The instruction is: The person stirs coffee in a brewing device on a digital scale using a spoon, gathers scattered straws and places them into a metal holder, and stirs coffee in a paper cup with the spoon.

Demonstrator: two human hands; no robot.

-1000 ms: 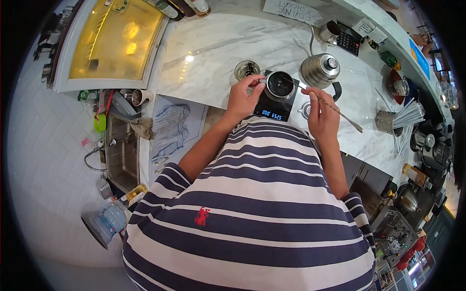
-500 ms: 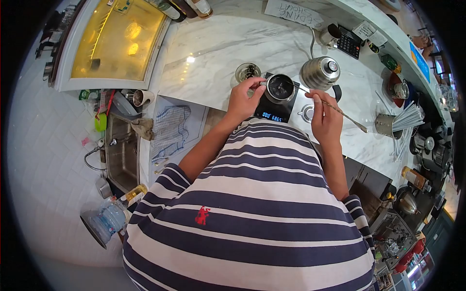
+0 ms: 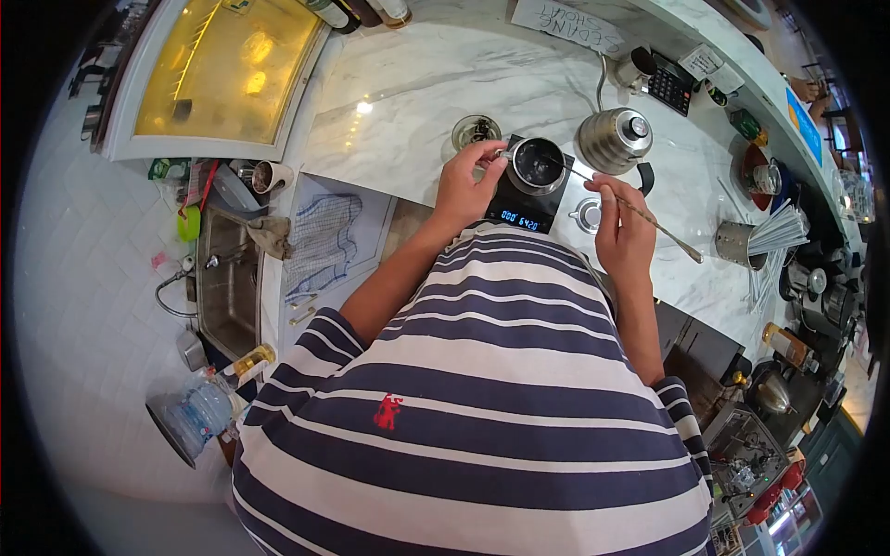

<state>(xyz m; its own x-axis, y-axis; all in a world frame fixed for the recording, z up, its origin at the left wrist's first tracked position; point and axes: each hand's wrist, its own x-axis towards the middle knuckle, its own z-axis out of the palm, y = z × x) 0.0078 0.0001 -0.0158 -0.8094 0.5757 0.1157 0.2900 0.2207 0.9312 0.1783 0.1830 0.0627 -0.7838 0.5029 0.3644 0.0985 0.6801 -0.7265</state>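
A metal cup (image 3: pixel 538 163) with dark liquid in it stands on a black digital scale (image 3: pixel 521 215) whose blue digits are lit. My left hand (image 3: pixel 468 190) is closed on the cup's handle at its left side. Between the fingers of my right hand (image 3: pixel 627 227) is a long twisted bar spoon (image 3: pixel 666 232), its tip reaching down inside the cup. Just left of the cup, partly behind my left fingers, is a clear glass (image 3: pixel 475 127) with dark contents. A steel kettle (image 3: pixel 614 141) and a small round silver piece (image 3: pixel 589 215) are near my right hand.
A holder (image 3: pixel 739 245) of wrapped straws stands at the right, with a calculator (image 3: pixel 669 88) and a handwritten sign (image 3: pixel 567 26) along the back. To the left are a sink (image 3: pixel 227 278), a yellow-lit cabinet (image 3: pixel 218 79) and a blue-striped cloth (image 3: pixel 324 246).
The digits on the scale have changed. Both hands keep their grips, with the spoon still in the cup; the whole view has shifted slightly.
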